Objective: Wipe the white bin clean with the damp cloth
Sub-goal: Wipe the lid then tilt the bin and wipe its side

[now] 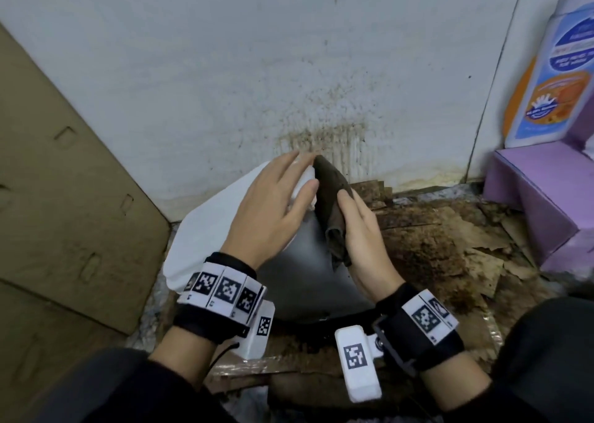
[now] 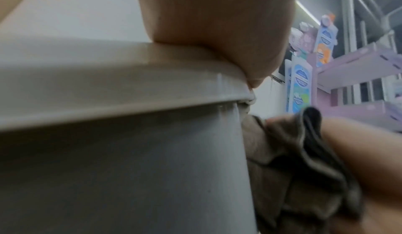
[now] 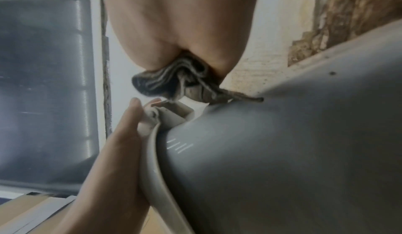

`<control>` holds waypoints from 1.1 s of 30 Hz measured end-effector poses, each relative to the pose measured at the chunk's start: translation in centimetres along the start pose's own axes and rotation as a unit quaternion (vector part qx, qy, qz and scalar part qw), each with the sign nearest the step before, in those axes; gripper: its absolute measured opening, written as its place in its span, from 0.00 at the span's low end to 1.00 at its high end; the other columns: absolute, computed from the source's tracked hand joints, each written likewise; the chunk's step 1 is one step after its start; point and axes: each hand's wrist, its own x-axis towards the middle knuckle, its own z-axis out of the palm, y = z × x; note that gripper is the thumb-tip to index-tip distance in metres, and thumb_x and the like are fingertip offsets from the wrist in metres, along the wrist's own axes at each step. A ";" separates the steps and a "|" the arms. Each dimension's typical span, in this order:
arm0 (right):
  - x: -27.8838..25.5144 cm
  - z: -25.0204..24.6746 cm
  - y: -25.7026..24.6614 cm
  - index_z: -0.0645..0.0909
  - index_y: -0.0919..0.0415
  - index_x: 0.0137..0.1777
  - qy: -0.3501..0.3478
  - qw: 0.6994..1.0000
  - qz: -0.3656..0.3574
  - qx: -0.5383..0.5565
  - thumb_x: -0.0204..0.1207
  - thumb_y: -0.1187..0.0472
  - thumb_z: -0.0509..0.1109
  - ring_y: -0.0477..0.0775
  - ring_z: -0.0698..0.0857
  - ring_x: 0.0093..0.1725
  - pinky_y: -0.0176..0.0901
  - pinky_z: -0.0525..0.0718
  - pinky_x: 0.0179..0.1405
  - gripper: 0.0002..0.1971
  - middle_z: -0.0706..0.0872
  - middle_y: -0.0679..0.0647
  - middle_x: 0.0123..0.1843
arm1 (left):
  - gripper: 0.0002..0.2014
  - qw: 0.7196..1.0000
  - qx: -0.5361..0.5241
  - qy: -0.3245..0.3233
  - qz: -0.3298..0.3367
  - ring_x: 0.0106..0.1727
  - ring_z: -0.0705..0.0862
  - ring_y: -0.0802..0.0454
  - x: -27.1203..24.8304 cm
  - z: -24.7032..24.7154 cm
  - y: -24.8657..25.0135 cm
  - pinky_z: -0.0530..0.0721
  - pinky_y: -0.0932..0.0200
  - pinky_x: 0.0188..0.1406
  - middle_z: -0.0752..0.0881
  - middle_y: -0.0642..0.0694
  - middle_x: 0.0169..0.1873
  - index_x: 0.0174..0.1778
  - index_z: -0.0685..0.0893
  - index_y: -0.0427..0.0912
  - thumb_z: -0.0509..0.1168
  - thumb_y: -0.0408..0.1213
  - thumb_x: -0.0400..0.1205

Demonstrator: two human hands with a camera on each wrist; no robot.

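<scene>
The bin leans tilted towards the wall, showing its white lid (image 1: 209, 220) and grey body (image 1: 302, 281). My left hand (image 1: 273, 197) lies flat on the lid with straight fingers, near the hinge (image 3: 169, 115). A dirty brown cloth (image 1: 332, 210) is bunched in my right hand (image 1: 352, 220), which grips it and presses it on the grey side just below the lid's rim. In the left wrist view the lid's rim (image 2: 108, 83) runs above the grey wall (image 2: 130, 169), with the cloth (image 2: 293, 160) to the right. From the right wrist, the cloth (image 3: 174, 81) touches the body (image 3: 282, 151).
A large cardboard box (image 1: 64, 197) stands at the left. Behind the bin, the white wall (image 1: 321, 117) is spattered brown. Soiled, torn cardboard (image 1: 434, 245) covers the floor at the right. A purple display stand (image 1: 540, 197) with a poster (image 1: 553, 85) fills the right edge.
</scene>
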 end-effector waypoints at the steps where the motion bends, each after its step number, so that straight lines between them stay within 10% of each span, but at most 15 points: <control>1: 0.1 0.1 0.5 0.74 0.45 0.82 0.022 1.000 0.000 0.003 0.94 0.52 0.58 0.33 0.83 0.70 0.35 0.81 0.71 0.18 0.86 0.34 0.72 | 0.25 1.000 -0.002 0.003 -0.005 0.86 0.64 0.55 -0.1 -0.3 -0.4 0.60 0.56 0.85 0.69 0.51 0.85 0.86 0.69 0.53 0.52 0.54 0.92; 3: 0.1 0.0 1.4 0.76 0.39 0.74 0.046 0.999 -0.021 -0.016 0.94 0.53 0.57 0.23 0.84 0.62 0.25 0.81 0.62 0.14 0.86 0.22 0.61 | 0.24 1.000 -0.005 0.011 -0.015 0.86 0.64 0.56 -0.3 -0.7 -1.0 0.59 0.60 0.84 0.69 0.52 0.84 0.85 0.70 0.52 0.52 0.53 0.92; 7: -0.7 1.7 3.0 0.64 0.44 0.90 0.018 0.995 -0.025 -0.092 0.95 0.47 0.52 0.35 0.70 0.84 0.32 0.73 0.80 0.24 0.73 0.37 0.85 | 0.24 1.000 -0.008 0.016 -0.024 0.85 0.63 0.58 -0.6 -1.0 -2.0 0.59 0.63 0.82 0.69 0.53 0.84 0.85 0.71 0.51 0.52 0.53 0.93; 11: -0.6 4.9 4.5 0.54 0.37 0.89 -0.025 0.971 -0.072 -0.229 0.95 0.46 0.44 0.32 0.49 0.90 0.50 0.50 0.93 0.24 0.54 0.31 0.90 | 0.26 1.000 -0.008 0.018 -0.012 0.85 0.64 0.58 -0.4 -0.8 -2.4 0.60 0.61 0.84 0.70 0.52 0.84 0.85 0.71 0.48 0.50 0.54 0.92; 18: 0.7 3.9 7.8 0.59 0.49 0.92 0.033 0.936 -0.130 -0.326 0.94 0.48 0.45 0.35 0.55 0.90 0.53 0.57 0.91 0.27 0.61 0.39 0.92 | 0.25 1.000 -0.004 0.026 -0.017 0.85 0.63 0.60 -0.4 -0.7 -3.0 0.58 0.68 0.81 0.70 0.54 0.83 0.85 0.71 0.49 0.51 0.53 0.92; 33: 0.5 -5.6 14.9 0.67 0.54 0.89 0.176 0.930 0.032 -0.322 0.85 0.48 0.47 0.44 0.62 0.89 0.42 0.54 0.90 0.33 0.66 0.48 0.91 | 0.22 0.998 -0.009 0.050 -0.035 0.83 0.67 0.58 -0.9 -1.7 -4.1 0.63 0.65 0.79 0.73 0.55 0.81 0.83 0.73 0.52 0.53 0.49 0.92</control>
